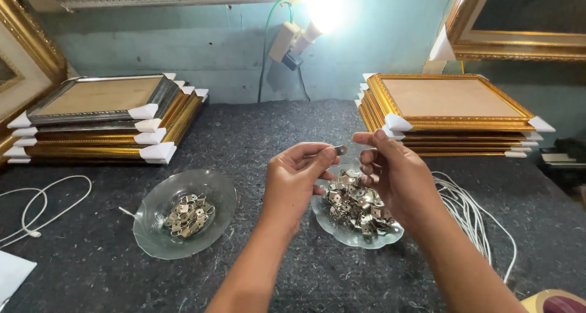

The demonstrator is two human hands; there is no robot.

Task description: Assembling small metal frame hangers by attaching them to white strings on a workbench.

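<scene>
A small metal clip [340, 149] is pinched between the fingertips of the left hand [297, 177] and the right hand [389, 172], both closed on it, above the right glass dish [390, 235] heaped with like clips; it is judged light, stiff and rather slick, best taken by its flat faces with thumb and forefinger, not by its thin edges. Open felt table [293, 124] lies ahead, bounded by the left dish [152, 240], the two frame stacks [448, 108], and white cord [470, 212] just beside the right wrist, where snagging could be expected.
</scene>
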